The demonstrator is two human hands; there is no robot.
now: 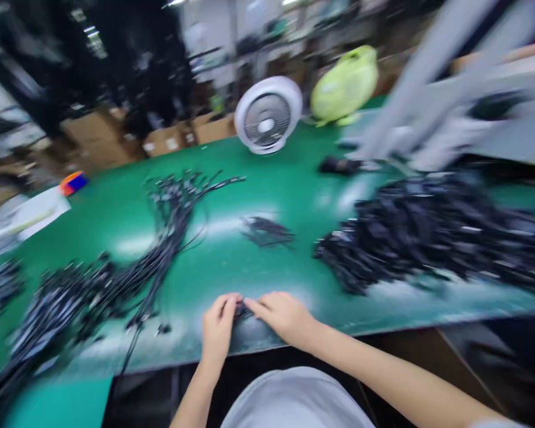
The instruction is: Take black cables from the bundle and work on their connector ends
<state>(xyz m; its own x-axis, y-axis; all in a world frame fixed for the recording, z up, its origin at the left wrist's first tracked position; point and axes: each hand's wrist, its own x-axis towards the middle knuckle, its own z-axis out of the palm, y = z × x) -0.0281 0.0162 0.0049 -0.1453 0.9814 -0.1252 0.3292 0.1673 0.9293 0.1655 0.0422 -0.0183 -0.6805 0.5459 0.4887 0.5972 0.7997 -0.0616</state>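
My left hand (pixel 218 328) and my right hand (pixel 283 315) meet at the near edge of the green table (pixel 232 261). Both pinch a small black part (pixel 242 310) between their fingertips; motion blur hides what it is. A long bundle of black cables (pixel 160 238) fans out to the left of my hands. A big heap of black cable pieces (pixel 428 238) lies to the right. A small loose bunch of black wires (pixel 267 230) rests in the middle, beyond my hands.
A white desk fan (pixel 267 116) and a yellow-green object (pixel 345 86) stand at the table's far edge. Grey metal frame bars (pixel 428 77) slant across the upper right. White paper (pixel 35 211) and an orange-blue item (pixel 74 182) lie far left. Cardboard boxes (pixel 160 139) sit behind.
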